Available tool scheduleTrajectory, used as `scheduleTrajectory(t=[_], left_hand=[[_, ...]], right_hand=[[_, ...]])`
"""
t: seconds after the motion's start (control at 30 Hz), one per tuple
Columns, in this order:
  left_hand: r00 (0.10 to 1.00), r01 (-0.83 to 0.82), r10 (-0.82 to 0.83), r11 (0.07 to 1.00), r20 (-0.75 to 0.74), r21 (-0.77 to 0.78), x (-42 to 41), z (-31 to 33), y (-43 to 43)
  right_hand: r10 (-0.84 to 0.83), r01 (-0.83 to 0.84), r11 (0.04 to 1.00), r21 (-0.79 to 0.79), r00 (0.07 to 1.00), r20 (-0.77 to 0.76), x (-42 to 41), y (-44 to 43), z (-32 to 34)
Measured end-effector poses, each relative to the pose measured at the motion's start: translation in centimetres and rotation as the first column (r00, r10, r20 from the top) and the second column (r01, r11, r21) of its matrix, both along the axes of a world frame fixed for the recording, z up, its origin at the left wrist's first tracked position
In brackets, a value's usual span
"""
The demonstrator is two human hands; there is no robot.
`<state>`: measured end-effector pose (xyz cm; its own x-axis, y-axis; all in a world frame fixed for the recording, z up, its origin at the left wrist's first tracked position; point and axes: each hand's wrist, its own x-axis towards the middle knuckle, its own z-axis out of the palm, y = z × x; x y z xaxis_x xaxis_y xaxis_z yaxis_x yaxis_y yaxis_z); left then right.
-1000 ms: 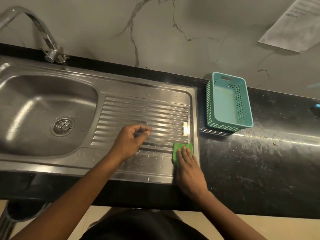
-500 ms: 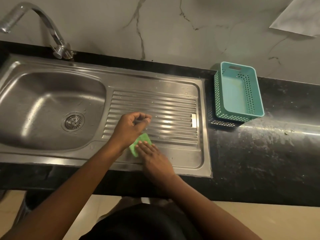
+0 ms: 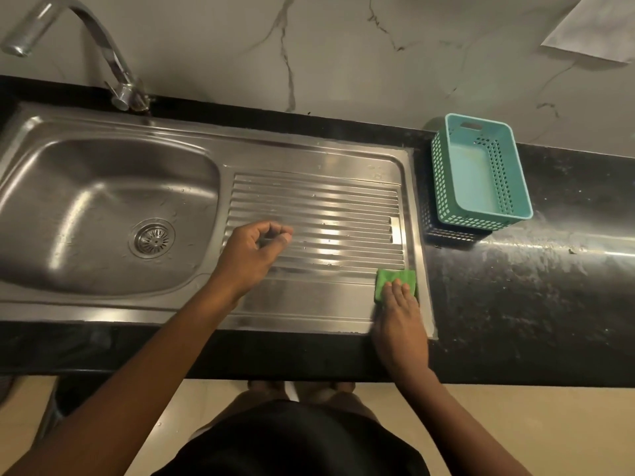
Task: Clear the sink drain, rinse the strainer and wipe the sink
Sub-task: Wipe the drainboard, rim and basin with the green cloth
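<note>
A steel sink (image 3: 103, 173) fills the left of the head view, with its round strainer (image 3: 153, 238) seated in the drain. To its right lies the ribbed draining board (image 3: 319, 214). My right hand (image 3: 400, 321) presses flat on a green cloth (image 3: 391, 278) at the board's front right corner. My left hand (image 3: 251, 252) rests on the left part of the ribs, fingers curled in loosely with nothing in them.
A curved tap (image 3: 103, 53) rises behind the basin. A teal perforated basket (image 3: 481, 173) stands on the black counter (image 3: 532, 297) right of the sink. A sheet of paper (image 3: 598, 32) hangs on the marble wall at top right.
My right hand slid the green cloth left along the board's front strip and back to the front right corner. The left hand has stayed on the ribs.
</note>
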<state>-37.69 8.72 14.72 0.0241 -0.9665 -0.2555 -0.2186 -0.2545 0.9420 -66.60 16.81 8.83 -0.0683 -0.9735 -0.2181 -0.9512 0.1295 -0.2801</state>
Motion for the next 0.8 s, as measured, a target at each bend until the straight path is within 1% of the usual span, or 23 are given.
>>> scheduleTrajectory(t=[0.07, 0.17, 0.27, 0.33, 0.43, 0.5, 0.57, 0.67, 0.73, 0.8], left_hand=[[1.0, -0.021, 0.021, 1.0, 0.009, -0.004, 1.5, -0.3, 0.3], [0.998, -0.061, 0.06, 0.998, -0.008, -0.022, 3.2, -0.7, 0.7], [0.995, -0.095, 0.095, 0.995, -0.007, -0.042, 4.0, -0.8, 1.2], [0.995, -0.102, 0.102, 0.994, -0.003, -0.046, 4.2, -0.7, 1.4], [0.991, -0.133, 0.133, 0.99, -0.003, -0.049, 4.3, -0.4, 1.6], [0.99, -0.14, 0.141, 0.989, 0.005, -0.054, 4.2, -0.3, 1.8], [0.989, -0.147, 0.148, 0.987, 0.0, -0.057, 3.8, -0.2, 2.1], [0.986, -0.169, 0.169, 0.984, -0.006, -0.057, 3.2, 0.0, 2.2], [0.987, -0.161, 0.161, 0.985, -0.004, -0.054, 2.8, 0.0, 2.1], [0.989, -0.149, 0.149, 0.988, 0.0, -0.045, 2.2, 0.0, 2.0]], right_hand=[[0.04, -0.04, 0.999, 0.0, 0.999, 0.028, 3.3, 0.4, -0.2], [0.182, -0.183, 0.983, 0.02, 0.982, 0.052, 8.3, 0.2, -0.2], [0.326, -0.334, 0.941, 0.047, 0.937, 0.129, 14.1, -0.1, -0.5], [0.39, -0.409, 0.91, 0.065, 0.899, 0.198, 17.3, -0.2, -0.8], [0.478, -0.502, 0.863, 0.057, 0.849, 0.227, 18.2, -0.7, -1.3], [0.564, -0.582, 0.813, 0.02, 0.795, 0.223, 16.4, -0.5, -1.4], [0.593, -0.608, 0.794, -0.013, 0.771, 0.232, 12.8, 0.3, -1.5], [0.513, -0.525, 0.851, -0.013, 0.825, 0.235, 5.3, 1.4, -1.2], [0.43, -0.438, 0.899, 0.006, 0.886, 0.171, -0.8, 1.9, -0.8], [0.394, -0.395, 0.918, 0.01, 0.917, 0.066, -6.2, 2.0, 0.0]])
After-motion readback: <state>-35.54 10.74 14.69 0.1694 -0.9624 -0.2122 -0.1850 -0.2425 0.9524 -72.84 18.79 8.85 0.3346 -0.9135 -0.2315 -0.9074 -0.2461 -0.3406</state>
